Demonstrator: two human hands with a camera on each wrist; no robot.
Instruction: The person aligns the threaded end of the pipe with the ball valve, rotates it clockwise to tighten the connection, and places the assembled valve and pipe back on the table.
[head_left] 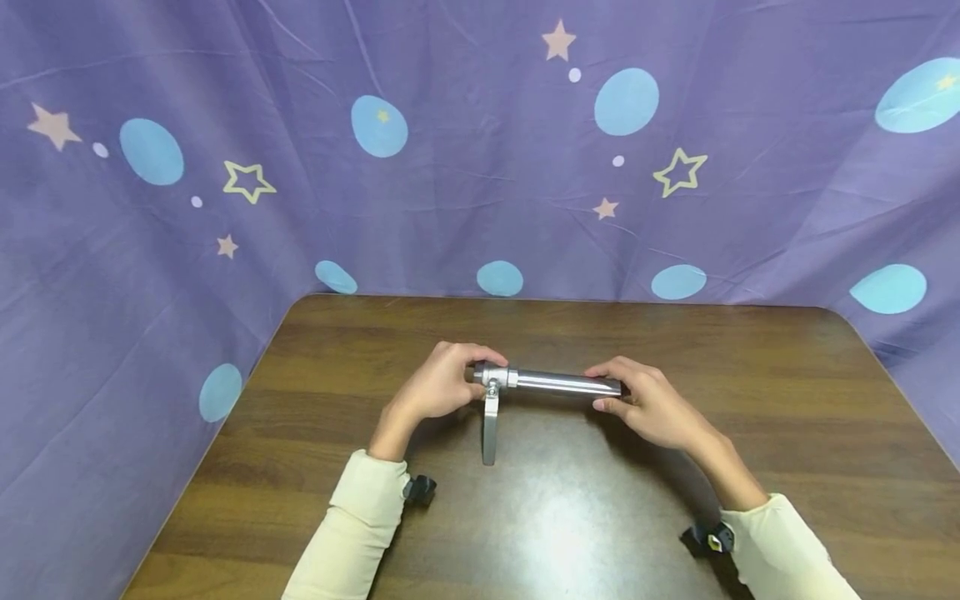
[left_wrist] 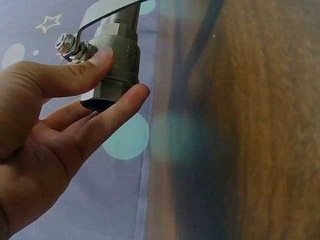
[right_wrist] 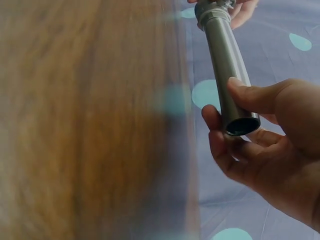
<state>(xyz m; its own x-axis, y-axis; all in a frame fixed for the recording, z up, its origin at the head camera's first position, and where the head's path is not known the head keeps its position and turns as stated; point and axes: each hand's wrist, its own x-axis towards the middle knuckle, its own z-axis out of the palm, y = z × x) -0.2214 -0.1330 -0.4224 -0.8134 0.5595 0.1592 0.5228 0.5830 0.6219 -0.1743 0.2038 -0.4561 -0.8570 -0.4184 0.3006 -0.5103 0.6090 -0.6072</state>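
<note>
A silver ball valve point(head_left: 495, 377) with a flat lever handle point(head_left: 490, 429) is joined to a shiny metal pipe point(head_left: 558, 382). My left hand point(head_left: 444, 379) pinches the valve body between thumb and fingers; in the left wrist view the valve's open end point(left_wrist: 99, 104) faces toward the palm. My right hand point(head_left: 648, 404) grips the pipe's far end, and its hollow mouth point(right_wrist: 242, 126) shows in the right wrist view. Held level between both hands, the joined piece has its lever pointing toward me in the head view.
Beneath the hands is a brown wood-grain table point(head_left: 315, 500) with a bright glare patch. A purple curtain point(head_left: 465, 183) with stars and blue spots hangs behind it and along the sides. Dark wrist devices point(head_left: 420, 490) are on both sleeves.
</note>
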